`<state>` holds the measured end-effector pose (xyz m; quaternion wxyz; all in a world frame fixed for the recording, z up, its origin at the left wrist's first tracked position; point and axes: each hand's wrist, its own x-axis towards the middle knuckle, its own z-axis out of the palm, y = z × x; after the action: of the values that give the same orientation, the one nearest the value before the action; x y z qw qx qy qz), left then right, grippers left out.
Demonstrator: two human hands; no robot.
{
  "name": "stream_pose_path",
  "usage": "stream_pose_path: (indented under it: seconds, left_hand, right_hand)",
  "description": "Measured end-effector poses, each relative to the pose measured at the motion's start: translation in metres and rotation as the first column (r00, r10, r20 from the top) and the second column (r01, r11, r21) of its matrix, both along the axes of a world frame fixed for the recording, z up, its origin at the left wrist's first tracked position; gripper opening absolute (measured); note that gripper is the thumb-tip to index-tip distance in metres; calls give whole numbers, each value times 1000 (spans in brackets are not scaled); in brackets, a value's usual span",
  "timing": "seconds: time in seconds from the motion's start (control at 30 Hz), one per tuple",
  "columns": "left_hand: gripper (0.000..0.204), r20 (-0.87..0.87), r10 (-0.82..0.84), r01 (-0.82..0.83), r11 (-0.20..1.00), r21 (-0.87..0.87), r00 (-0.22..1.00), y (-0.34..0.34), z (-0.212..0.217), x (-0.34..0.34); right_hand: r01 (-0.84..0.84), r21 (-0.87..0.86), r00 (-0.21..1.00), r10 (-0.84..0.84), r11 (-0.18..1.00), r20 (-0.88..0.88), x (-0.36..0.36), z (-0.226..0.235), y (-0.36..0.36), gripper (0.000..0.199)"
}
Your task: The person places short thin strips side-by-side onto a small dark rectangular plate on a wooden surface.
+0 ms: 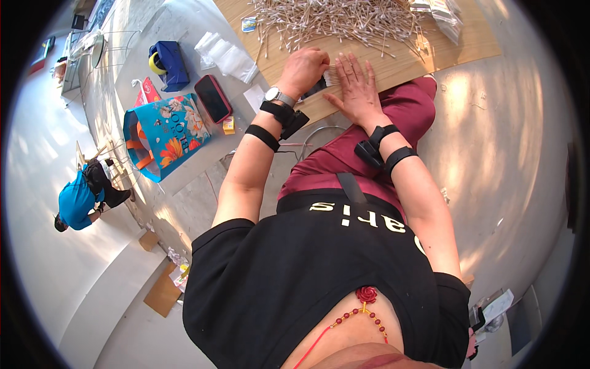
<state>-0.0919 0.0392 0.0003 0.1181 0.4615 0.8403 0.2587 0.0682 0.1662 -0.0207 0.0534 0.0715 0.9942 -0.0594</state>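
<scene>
My left hand is closed at the near edge of the wooden board, its fingers curled in; whatever they hold is hidden. My right hand lies flat on the board with fingers stretched out. Between the two hands shows a small row of cotton swabs, side by side, against the right hand's index finger. A dark flat piece lies below the left hand, partly covered by it. Beyond both hands spreads a large loose heap of cotton swabs.
Clear plastic packs lie at the board's far right. To the left are clear bags, a blue tape dispenser, a phone, a small yellow box and a floral blue bag. A person in blue bends far left.
</scene>
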Motion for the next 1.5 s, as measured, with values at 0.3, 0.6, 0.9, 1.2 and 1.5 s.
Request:
stream_pose_path:
  seconds: [0.3,0.6,0.9,1.2,1.5]
  left_hand:
    - [13,74,47,-50,998,30,996,-2,2,3]
    - [14,44,43,-43,999,-13,998,-2,6,5]
    - [16,-33,34,-31,996,83,999,-4,-2,8]
    - [22,-8,35,-34,997,68,999,-6,0,9]
    - [22,-5,39,-39,997,69,999,-6,-1,10]
  right_hand:
    - [0,-99,998,-6,995,-66,1,-2,2,97]
    - [2,1,1000,-2,1000,8,0,-1,0,99]
    - [3,0,1000,-3,1000,10,0,1,0,98]
    - [1,4,1000,-1,1000,-13,0,-1,0,97]
    - [0,8,1000,0,1000,-5,0,0,0,97]
